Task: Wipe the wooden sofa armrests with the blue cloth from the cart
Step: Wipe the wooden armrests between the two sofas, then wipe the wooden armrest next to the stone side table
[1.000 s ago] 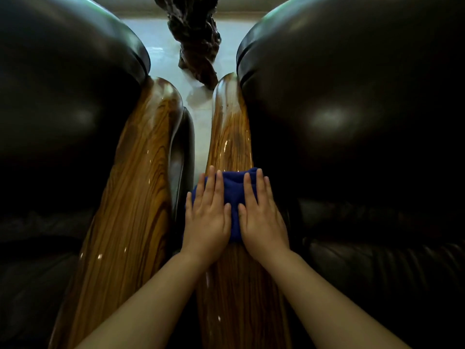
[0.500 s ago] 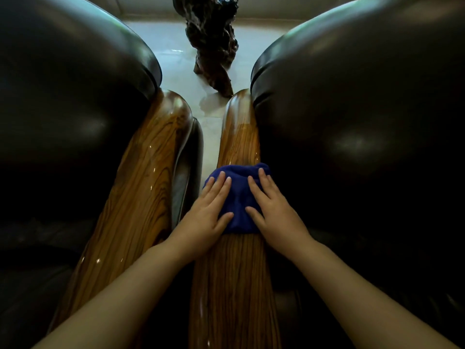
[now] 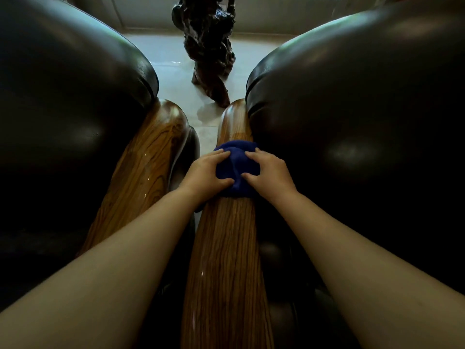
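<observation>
**Leather, wood and one blue cloth under two hands**

Leather comes first by bulk: a dark, glossy sofa cushion [image 3: 70,117] swells across the frame from 8 to 11 o'clock, and a second dark cushion [image 3: 364,127] fills the side from 1 to 4 o'clock. Pale tiled floor [image 3: 166,59] shows between them toward 12 o'clock.

Between the cushions run two polished wooden armrests. The right-hand armrest [image 3: 224,260] stretches from 6 o'clock up through the centre, its rounded far end just beside the right cushion. The left-hand armrest [image 3: 141,172] lies at about 9 o'clock from the centre, angled along the left cushion, with bright glints on its varnish. A narrow dark gap separates the two.

At 12 o'clock a dark, gnarled carved wooden piece [image 3: 208,46] stands on the floor beyond the armrest ends.

Two bare forearms reach in from 7 and 5 o'clock. The left hand [image 3: 203,172] and the right hand [image 3: 269,172] sit side by side on top of the right-hand armrest, fingers curled and pressing into the cloth, each gripping one side of it.

The blue cloth [image 3: 234,167] is bunched into a rounded lump at the centre of the frame, resting on the right-hand armrest between the two hands and touching both, with bare wood showing ahead of it and behind it.
</observation>
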A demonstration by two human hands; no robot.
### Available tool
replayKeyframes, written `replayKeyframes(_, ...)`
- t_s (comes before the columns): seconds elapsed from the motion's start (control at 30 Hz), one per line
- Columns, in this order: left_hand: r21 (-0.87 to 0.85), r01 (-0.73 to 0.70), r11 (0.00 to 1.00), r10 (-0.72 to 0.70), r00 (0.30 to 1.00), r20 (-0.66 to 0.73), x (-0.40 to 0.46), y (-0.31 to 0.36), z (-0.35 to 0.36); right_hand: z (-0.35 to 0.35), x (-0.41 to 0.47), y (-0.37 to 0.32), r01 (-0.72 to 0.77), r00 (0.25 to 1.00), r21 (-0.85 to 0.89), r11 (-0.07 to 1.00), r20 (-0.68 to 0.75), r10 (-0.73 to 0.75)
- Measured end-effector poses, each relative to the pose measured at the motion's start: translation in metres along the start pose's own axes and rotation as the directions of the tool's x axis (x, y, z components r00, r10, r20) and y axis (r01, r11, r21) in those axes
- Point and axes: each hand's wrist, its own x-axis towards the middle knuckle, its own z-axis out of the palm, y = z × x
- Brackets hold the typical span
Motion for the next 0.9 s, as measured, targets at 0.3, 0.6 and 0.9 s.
replayKeyframes(0.3, 0.135, -0.007, 0.991, -0.008, 0.994, 0.113, -0.078, 0.034, -0.014, -0.021, -0.083, -0.006, -0.073, 0.977, -0.006, 0.997, 0.2, 0.072)
replayKeyframes(0.6, 0.055, -0.002, 0.998, -0.009, 0.98, 0.198, -0.133, 0.143, -0.119, -0.161, -0.154, -0.08, -0.046, 0.98, 0.113, 0.992, 0.199, 0.022)
replayKeyframes(0.9, 0.051, -0.233, 0.971, 0.213, 0.943, 0.255, -0.216, 0.343, -0.198, -0.359, -0.298, -0.133, -0.057, 0.998, 0.127, 0.99, -0.007, 0.059)
